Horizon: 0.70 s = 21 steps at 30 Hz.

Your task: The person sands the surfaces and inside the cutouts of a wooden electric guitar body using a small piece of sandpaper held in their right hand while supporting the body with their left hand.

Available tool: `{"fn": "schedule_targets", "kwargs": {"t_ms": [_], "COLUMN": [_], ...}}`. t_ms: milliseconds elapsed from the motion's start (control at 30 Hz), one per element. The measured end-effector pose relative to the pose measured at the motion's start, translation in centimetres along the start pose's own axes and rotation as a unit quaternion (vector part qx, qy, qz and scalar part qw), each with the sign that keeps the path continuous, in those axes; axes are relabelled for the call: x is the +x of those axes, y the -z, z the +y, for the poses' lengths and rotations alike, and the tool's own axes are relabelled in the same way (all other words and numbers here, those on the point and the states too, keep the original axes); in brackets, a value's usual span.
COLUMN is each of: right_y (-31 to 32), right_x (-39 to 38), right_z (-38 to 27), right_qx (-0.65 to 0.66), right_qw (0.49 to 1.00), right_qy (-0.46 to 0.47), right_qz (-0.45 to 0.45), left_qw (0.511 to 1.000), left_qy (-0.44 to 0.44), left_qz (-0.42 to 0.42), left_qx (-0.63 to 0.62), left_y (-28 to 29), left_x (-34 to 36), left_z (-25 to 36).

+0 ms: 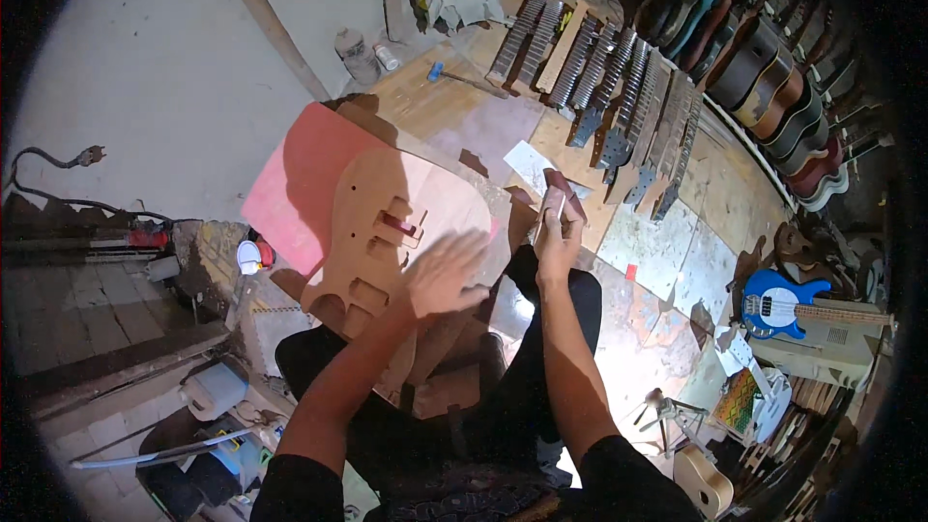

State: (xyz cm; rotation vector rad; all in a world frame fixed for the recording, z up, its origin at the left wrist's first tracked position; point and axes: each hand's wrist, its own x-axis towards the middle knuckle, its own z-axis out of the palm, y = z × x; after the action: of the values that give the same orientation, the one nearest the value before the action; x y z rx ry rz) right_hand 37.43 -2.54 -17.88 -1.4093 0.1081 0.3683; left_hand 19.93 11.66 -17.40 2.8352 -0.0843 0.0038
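An unfinished wooden electric guitar body with routed cavities and drilled holes lies across my lap and a pink board. Over its right side is my left hand, palm down with its fingers stretched out and somewhat blurred. Whether the palm touches the wood I cannot tell. Raised to the right of the body, my right hand grips a folded piece of brown sandpaper with a pale back. The lower part of the guitar body is in shadow between my legs.
Several fretted guitar necks lie in a row on the floor ahead, near a blue-headed hammer and a white sheet of paper. Guitars line the far right. A blue bass rests at right; a white jug stands at lower left.
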Motion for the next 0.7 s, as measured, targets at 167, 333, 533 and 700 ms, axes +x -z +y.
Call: {"fn": "schedule_targets", "kwargs": {"t_ms": [167, 333, 533, 700], "right_y": [0.4, 0.9, 0.3, 0.5], "right_x": [2.0, 2.1, 1.7, 1.9], "right_z": [3.4, 3.2, 2.8, 2.7], "right_qx": [-0.067, -0.073, -0.033, -0.025], "right_qw": [0.995, 0.993, 0.998, 0.999], "right_qy": [0.077, 0.089, 0.05, 0.047], "right_qz": [0.01, -0.003, -0.005, -0.004], "left_qw": [0.979, 0.973, 0.994, 0.997], "left_qy": [0.196, 0.223, 0.079, 0.061], "left_qz": [0.037, 0.028, -0.051, -0.037], "left_qx": [0.026, 0.054, 0.062, 0.024], "left_y": [0.9, 1.7, -0.4, 0.5], "left_x": [5.0, 8.2, 6.5, 6.0], "left_z": [-5.6, -4.8, 0.0, -1.1]}}
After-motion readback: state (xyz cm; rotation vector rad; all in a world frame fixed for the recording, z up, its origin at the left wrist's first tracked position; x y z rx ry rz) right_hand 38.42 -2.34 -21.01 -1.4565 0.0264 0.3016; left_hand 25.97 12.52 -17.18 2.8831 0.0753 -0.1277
